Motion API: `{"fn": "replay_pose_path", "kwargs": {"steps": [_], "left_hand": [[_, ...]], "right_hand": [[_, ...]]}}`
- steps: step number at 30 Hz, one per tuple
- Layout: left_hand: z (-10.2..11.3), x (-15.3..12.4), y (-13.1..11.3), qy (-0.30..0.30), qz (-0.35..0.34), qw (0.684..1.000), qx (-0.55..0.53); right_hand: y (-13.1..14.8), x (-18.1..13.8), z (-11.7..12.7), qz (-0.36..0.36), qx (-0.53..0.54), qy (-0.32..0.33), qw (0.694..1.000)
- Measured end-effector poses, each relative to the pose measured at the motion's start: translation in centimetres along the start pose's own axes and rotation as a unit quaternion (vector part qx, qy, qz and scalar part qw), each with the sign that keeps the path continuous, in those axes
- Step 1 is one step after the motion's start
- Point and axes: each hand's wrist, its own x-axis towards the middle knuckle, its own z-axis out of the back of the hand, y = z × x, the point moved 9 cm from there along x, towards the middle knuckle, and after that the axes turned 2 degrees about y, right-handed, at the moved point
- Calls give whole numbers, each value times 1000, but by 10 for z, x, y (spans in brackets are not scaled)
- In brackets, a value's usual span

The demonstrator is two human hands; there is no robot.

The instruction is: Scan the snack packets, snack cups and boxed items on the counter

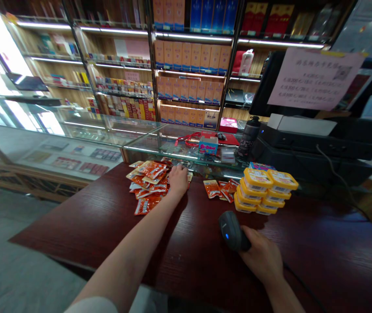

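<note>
My left hand [178, 179] reaches far across a dark wooden counter [107, 226] and rests on the right edge of a pile of orange snack packets [148, 184], fingers curled down onto a packet. My right hand [264, 258] is closed round a black handheld barcode scanner [232, 229] with a small blue light, held just above the counter and pointing toward the packets. A smaller group of orange packets [220, 189] lies between the pile and a stack of yellow-lidded tubs [266, 191].
A glass display case [159, 139] stands behind the counter, with a small blue box [208, 145] and a dark bottle [249, 137] on it. A black monitor and printer [319, 139] sit at the right. Shelves of boxed goods [189, 61] fill the back wall.
</note>
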Motion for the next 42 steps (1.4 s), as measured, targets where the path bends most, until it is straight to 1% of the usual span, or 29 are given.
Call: {"fn": "replay_pose_path", "kwargs": {"steps": [2,5,7,10,12,14,16,17,18,20,22,25,28,31,34,36,38,40,42], "left_hand": [[5,13,15,12,13,998,58],[3,27,31,50,20,993,107],[1,32,36,70,12,992,105],[0,35,34,85,-13,993,78],[5,35,31,79,-15,995,57],[14,31,28,52,-3,998,17],[24,23,24,11,12,998,-69],[28,16,22,-10,17,992,-127],[31,9,20,-29,23,981,-190],[33,-10,18,-58,42,948,-309],[27,-30,19,-72,78,914,-391],[11,-55,19,-61,123,875,-465],[-6,-71,22,-54,157,838,-520],[-16,-79,28,-74,175,819,-541],[-19,-81,31,-87,171,822,-537],[-18,-81,28,-83,157,833,-524],[-15,-80,25,-81,142,850,-500],[-11,-81,23,-84,134,866,-475],[-7,-81,22,-87,130,872,-465]], "right_hand": [[0,0,-1,1,-3,-1,1000],[0,1,-1,-1,-6,1,1000],[0,1,-1,-4,-3,0,1000],[0,2,1,-6,-5,-4,1000],[0,2,2,-6,-7,-9,1000],[1,2,3,-1,-6,-10,1000],[1,1,3,0,-4,-7,1000],[1,1,3,0,-4,-4,1000],[1,1,3,-1,-6,-1,1000],[1,1,3,0,-11,2,1000],[2,0,3,3,-16,1,1000],[2,1,4,2,-29,-4,1000],[2,2,2,-9,-34,10,999],[6,4,4,-16,-14,22,1000],[10,7,9,-47,33,21,998],[14,10,13,-75,102,14,992],[22,15,17,-84,206,-3,975],[34,21,22,-73,310,-22,948],[46,28,24,-66,370,-20,927]]}}
